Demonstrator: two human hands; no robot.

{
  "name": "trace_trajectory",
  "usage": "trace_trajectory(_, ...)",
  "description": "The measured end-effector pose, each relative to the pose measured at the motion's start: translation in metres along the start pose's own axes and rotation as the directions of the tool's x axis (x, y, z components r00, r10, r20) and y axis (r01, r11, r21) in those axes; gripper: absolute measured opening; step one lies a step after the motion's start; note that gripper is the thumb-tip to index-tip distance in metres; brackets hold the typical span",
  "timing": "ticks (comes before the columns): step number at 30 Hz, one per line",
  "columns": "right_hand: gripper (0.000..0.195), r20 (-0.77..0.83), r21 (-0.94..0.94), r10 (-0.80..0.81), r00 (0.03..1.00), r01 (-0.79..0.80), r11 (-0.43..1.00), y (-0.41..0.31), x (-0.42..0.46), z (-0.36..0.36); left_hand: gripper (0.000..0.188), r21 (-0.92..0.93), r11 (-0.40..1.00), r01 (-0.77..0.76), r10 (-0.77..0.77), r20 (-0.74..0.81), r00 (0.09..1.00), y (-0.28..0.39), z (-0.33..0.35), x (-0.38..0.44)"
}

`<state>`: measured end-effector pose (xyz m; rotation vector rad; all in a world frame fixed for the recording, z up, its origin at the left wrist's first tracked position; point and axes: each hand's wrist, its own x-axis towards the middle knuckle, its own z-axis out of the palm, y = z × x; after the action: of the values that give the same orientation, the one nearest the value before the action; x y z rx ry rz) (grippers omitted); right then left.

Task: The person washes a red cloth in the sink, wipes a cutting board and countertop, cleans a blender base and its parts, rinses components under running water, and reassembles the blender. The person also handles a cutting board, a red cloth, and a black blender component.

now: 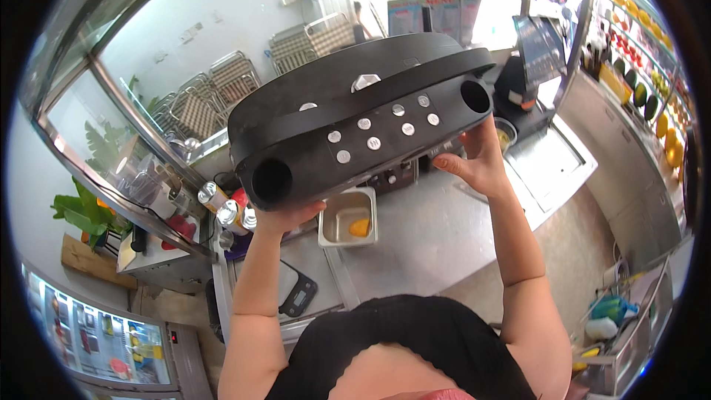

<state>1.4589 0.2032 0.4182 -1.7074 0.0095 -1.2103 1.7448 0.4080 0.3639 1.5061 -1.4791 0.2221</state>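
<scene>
Both my hands hold up a large black portable speaker (355, 116) with a curved handle, round silver buttons on its top and a dark round opening near each end. My left hand (289, 218) supports its left end from below, its fingers partly hidden under the casing. At the right end my right hand (477, 158) grips the underside, thumb apart. Below the speaker, on the steel counter (422, 239), stands a metal pan (348, 216) with a piece of orange food in it. A black digital scale (300, 294) lies in front, to the left.
Cans (230, 214) stand left of the pan. Black equipment with knobs (391, 178) sits behind it. To the right are a bowl (504, 134), a screen terminal (539, 47) and fruit shelves (644, 16). A glass partition frame (150, 139) borders the counter's left side.
</scene>
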Motion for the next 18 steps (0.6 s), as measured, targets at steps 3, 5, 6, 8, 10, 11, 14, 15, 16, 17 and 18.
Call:
trace_trajectory(3, 0.104, -0.055, 0.095, 0.141, 0.988, -0.136, 0.986, 0.003, -0.019, 0.003, 0.081, 0.066, 0.996, -0.066, 0.064, 0.028, 0.998, -0.018, 0.009, -0.016)
trace_trajectory(5, 0.102, -0.104, 0.235, 0.23, 0.968, -0.2, 0.951, 0.003, -0.024, 0.009, 0.099, 0.03, 0.998, -0.063, 0.064, -0.029, 0.998, -0.039, 0.014, -0.023)
trace_trajectory(6, 0.093, -0.128, 0.252, 0.268, 0.955, -0.23, 0.94, 0.005, -0.026, 0.012, 0.119, 0.007, 1.0, -0.027, 0.027, -0.063, 0.998, -0.063, 0.019, -0.029)
trace_trajectory(8, 0.09, -0.179, 0.23, 0.332, 0.926, -0.288, 0.929, 0.004, -0.027, 0.017, 0.141, 0.01, 0.999, 0.047, -0.046, -0.06, 0.997, -0.072, 0.021, -0.029)
trace_trajectory(10, 0.086, -0.215, 0.242, 0.363, 0.906, -0.311, 0.919, 0.005, -0.027, 0.019, 0.147, 0.072, 0.988, 0.138, -0.141, 0.032, 0.99, -0.046, 0.019, -0.02)
trace_trajectory(11, 0.083, -0.227, 0.265, 0.367, 0.902, -0.305, 0.915, 0.007, -0.027, 0.02, 0.149, 0.107, 0.977, 0.184, -0.194, 0.092, 0.977, -0.032, 0.017, -0.014)
trace_trajectory(14, 0.08, -0.234, 0.294, 0.381, 0.895, -0.308, 0.905, 0.01, -0.028, 0.025, 0.148, 0.057, 0.953, 0.299, -0.304, 0.208, 0.93, -0.009, 0.015, -0.004)
trace_trajectory(15, 0.079, -0.231, 0.296, 0.389, 0.892, -0.316, 0.901, 0.011, -0.028, 0.025, 0.147, -0.08, 0.951, 0.3, -0.285, 0.158, 0.945, -0.009, 0.017, -0.007)
trace_trajectory(16, 0.082, -0.226, 0.275, 0.398, 0.889, -0.334, 0.901, 0.012, -0.028, 0.026, 0.146, -0.09, 0.96, 0.267, -0.253, 0.144, 0.957, -0.008, 0.016, -0.008)
trace_trajectory(17, 0.084, -0.221, 0.254, 0.408, 0.886, -0.352, 0.901, 0.012, -0.028, 0.027, 0.146, -0.097, 0.968, 0.232, -0.219, 0.13, 0.967, -0.008, 0.014, -0.009)
trace_trajectory(18, 0.087, -0.219, 0.226, 0.416, 0.883, -0.369, 0.902, 0.013, -0.028, 0.026, 0.146, 0.013, 0.986, 0.167, -0.167, 0.161, 0.973, -0.008, 0.014, -0.006)
